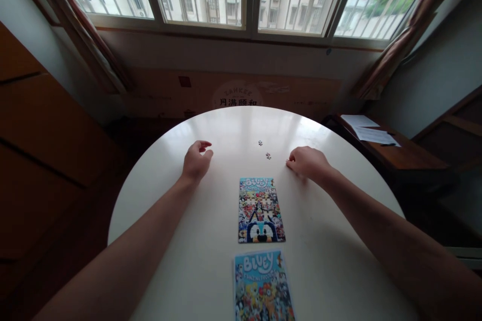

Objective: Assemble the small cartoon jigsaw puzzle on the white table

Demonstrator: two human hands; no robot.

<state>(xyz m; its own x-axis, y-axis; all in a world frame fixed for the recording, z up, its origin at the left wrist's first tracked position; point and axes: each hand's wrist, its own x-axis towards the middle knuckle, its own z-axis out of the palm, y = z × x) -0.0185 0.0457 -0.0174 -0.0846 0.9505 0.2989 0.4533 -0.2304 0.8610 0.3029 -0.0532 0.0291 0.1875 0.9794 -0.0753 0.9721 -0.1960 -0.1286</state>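
A jigsaw puzzle [261, 210] with a blue cartoon dog lies on the white round table [188, 261], with gaps showing in its middle. Nearer to me is a matching picture sheet [263, 286], cut off by the frame's lower edge. Two loose pieces, one farther back [260, 143] and one closer [268, 156], lie beyond the puzzle. My right hand [307, 160], right of them, is pinched around a small puzzle piece at its fingertips. My left hand [198, 160] rests at the left over the table, fingers loosely curled and apart, holding nothing.
To the right stands a low brown table [414, 155] with white papers [376, 135] and dark pens. A long printed box [301, 90] is against the wall under the barred windows. Curtains hang at both sides, and an orange-brown cabinet [45, 135] is at the left.
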